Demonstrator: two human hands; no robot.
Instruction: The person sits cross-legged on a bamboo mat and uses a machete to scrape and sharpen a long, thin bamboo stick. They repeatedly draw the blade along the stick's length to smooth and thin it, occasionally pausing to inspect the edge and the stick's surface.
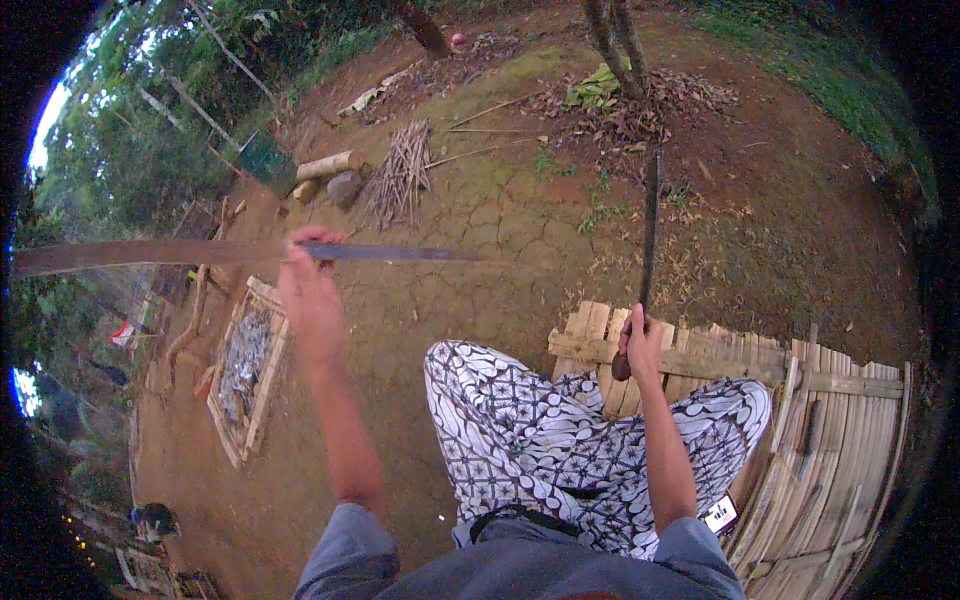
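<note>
My left hand [312,290] is raised out to the left, its fingers closed round a long flat strip [150,255]. The strip lies crosswise, brown at the left and greyish with a narrowing end right of the hand; motion blurs it, and its material is hard to tell. In front of my right knee, my right hand [643,345] grips the handle of a machete [651,225]. Its long dark blade points up and away from me, apart from the strip. Patterned white and dark trousers [540,430] cover my bent legs.
Under and beside my right leg is a bamboo slat platform [840,440]. To the left stands a wood-framed bed of greyish bits [245,365]. Ahead are a stick pile [402,170], a log [328,166], a stone [345,188] and a tree trunk [625,50] with dry leaves.
</note>
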